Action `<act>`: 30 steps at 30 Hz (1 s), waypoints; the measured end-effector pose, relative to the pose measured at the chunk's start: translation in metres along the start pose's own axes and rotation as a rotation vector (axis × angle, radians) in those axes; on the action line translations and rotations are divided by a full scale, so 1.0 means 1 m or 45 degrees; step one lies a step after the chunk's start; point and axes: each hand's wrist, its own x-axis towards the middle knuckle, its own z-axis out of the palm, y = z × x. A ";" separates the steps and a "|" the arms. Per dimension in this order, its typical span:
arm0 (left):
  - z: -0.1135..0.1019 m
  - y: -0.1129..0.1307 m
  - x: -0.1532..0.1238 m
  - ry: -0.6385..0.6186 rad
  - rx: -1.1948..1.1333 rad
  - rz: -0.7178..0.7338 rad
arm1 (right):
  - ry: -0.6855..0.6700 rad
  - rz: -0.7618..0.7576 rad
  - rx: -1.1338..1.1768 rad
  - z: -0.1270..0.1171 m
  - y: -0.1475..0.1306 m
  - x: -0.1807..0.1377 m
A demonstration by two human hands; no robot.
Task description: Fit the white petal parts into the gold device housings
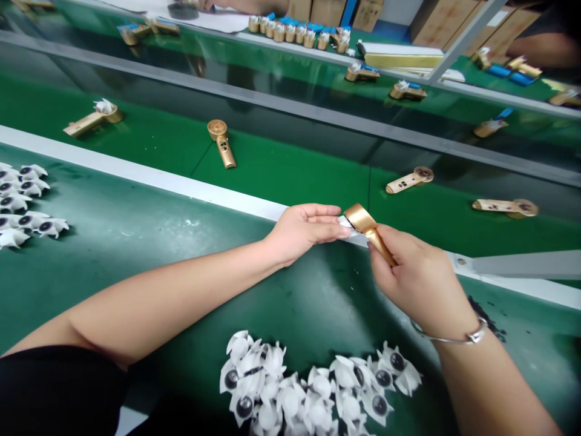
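Observation:
My right hand, with a bracelet at the wrist, is closed round the handle of a gold handheld fan body. Its round head points up and to the left. Against the open side of that head, my left hand pinches a white fan blade, mostly covered by the fingers. Whether the blade sits inside the head or only touches it, I cannot tell. Below both hands a pile of white fan blades, some showing dark round hubs, lies on the green work surface.
Beyond a white rail runs a green conveyor belt carrying several gold fan bodies. More white blades lie at far left. Rows of gold parts stand on the opposite bench, with a person's arm behind. A metal bracket juts in at right.

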 end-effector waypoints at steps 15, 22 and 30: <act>-0.018 0.077 -0.081 -0.748 1.719 0.354 | -0.303 0.487 -0.238 0.027 0.022 0.063; -0.073 0.024 -0.216 -0.534 2.260 0.456 | -0.142 0.533 -0.082 -0.043 0.048 -0.035; -0.039 -0.055 -0.189 0.016 2.220 0.593 | -0.053 0.448 0.150 -0.046 0.035 -0.170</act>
